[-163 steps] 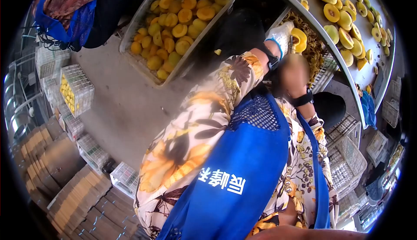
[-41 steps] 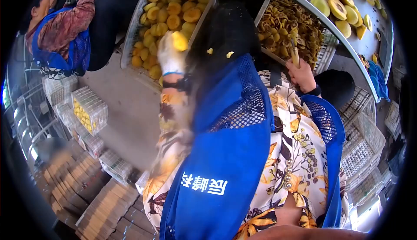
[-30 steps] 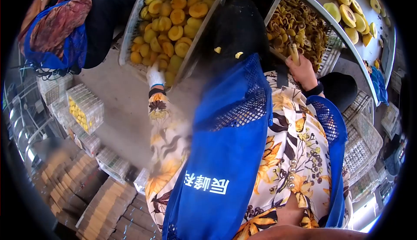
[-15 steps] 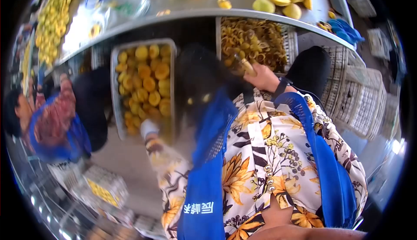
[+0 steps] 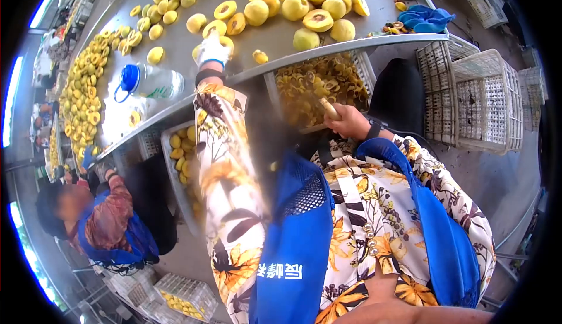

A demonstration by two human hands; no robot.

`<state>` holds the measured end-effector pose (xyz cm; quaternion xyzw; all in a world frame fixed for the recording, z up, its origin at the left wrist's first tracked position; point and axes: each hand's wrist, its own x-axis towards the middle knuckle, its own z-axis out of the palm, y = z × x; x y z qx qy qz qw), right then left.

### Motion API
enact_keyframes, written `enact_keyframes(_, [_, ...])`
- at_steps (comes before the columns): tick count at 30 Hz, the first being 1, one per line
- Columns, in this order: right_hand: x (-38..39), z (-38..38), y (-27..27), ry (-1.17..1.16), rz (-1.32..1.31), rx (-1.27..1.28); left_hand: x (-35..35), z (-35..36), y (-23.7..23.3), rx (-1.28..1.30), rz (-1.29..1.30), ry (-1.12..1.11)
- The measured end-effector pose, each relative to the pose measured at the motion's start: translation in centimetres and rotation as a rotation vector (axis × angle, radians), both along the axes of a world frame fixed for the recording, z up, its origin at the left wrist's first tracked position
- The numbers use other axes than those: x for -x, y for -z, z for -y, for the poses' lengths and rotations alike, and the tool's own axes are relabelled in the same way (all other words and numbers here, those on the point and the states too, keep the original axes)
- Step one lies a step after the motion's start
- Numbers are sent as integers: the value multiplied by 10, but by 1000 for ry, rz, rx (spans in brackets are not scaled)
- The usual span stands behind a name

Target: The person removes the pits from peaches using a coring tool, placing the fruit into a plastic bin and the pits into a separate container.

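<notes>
My left hand (image 5: 213, 53), in a white glove, stretches over the metal table, its fingers reaching out against a yellow peach half (image 5: 215, 27). Another half lies partly covered beside those fingers; their exact contact is hard to make out. My right hand (image 5: 348, 121) is wrapped round the light wooden handle (image 5: 330, 109) of a tool, whose working end is blurred. Below that handle's tip stands a crate of peach scraps (image 5: 316, 84). Left of my lap, a tub of peach halves (image 5: 181, 154) is partly hidden by my left sleeve.
Many peach halves (image 5: 293, 9) are spread across the table (image 5: 181, 43). A blue-capped clear jug (image 5: 155, 82) stands near its edge, and a blue cloth (image 5: 424, 18) lies at the right corner. White crates (image 5: 483, 98) stand at right. A co-worker (image 5: 117, 218) sits at left.
My left hand has moved from the tub up to the peach halves on the table. My right hand still holds the wooden handle. The view has tilted up, showing more of the table.
</notes>
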<state>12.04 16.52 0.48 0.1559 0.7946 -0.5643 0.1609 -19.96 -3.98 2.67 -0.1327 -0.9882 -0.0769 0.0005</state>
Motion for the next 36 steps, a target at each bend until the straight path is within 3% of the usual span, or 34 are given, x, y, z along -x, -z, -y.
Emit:
enact_keyframes(2, [-3, 1, -6, 16, -102, -39, 10, -3, 3, 14, 74, 31])
enact_keyframes(6, [14, 1, -35, -47, -376, -313, -19, -2, -16, -329, -34, 102])
enact_keyframes(7, [23, 3, -51, 20, -288, -273, -34, -1, -25, -502, 54, 146])
enact_keyframes(8, [31, 6, -45, 84, -521, -279, -53, -1, -34, -672, 149, 184])
enact_keyframes(10, [55, 4, -43, 74, -409, -209, -94, -12, -52, -943, 374, 202])
enact_keyframes(12, [74, 13, -28, 123, -619, 28, -139, -23, -75, -992, 413, 233])
enact_keyframes(14, [82, 32, -31, 199, -580, 426, -167, -26, -71, -1247, 456, 154])
enact_keyframes(16, [85, 43, -41, 251, -479, 702, -182, -29, -46, -1659, 381, 64])
enact_keyframes(17, [81, 48, -50, 267, -405, 779, -195, -34, -43, -1922, 472, 68])
enact_keyframes(18, [79, 53, -54, 286, -330, 853, -201, -46, -30, -1936, 376, -71])
enact_keyframes(19, [81, 58, -37, 262, -344, 749, -201, -40, -9, -1966, 575, -163])
enact_keyframes(21, [78, 59, -8, 149, -627, 238, -207, -51, -5, -1948, 523, -426])
enact_keyframes(24, [66, 51, -12, -8, -608, -181, -201, -44, 4, -1943, 545, -448])
enact_keyframes(26, [48, 50, -36, -47, -406, -267, -205, -45, 5, -1906, 499, -442])
enact_keyframes(33, [44, 45, -32, -73, -428, -361, -214, -61, 1, -1837, 321, -300])
enact_keyframes(36, [42, 45, -22, -77, -415, -291, -223, -68, -8, -1822, 300, -292])
